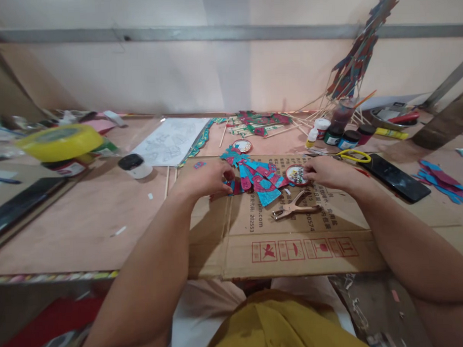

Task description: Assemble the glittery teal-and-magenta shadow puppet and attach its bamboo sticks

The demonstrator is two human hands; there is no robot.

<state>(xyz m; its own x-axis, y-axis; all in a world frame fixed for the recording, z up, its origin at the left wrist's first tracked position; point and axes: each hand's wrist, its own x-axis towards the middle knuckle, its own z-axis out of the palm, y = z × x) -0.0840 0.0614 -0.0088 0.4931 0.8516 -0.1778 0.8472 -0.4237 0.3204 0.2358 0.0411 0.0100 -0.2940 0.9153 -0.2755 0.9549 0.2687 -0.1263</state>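
A jointed paper figure [260, 177] in blue and magenta lies on a flattened cardboard sheet [237, 249]. My left hand [212, 178] is at its left end, fingers curled around a blue and magenta part that they partly cover. At the figure's right end sits a small red-rimmed dish [297, 175] of tiny metallic pieces. The closed fingertips of my right hand [326, 171] are at this dish's right side; what they pinch is too small to see. A metal hole punch [295, 207] lies just below the figure. Behind it stands another small dish [242, 146] with pale bits.
Paint jars [348, 139], yellow-handled scissors [352, 155] and a black phone [394, 178] are on the right. Painted pieces on sticks [359, 63] rise behind them. On the left are a drawing sheet [173, 140], a black-lidded jar [135, 166] and a yellow tape roll [63, 141].
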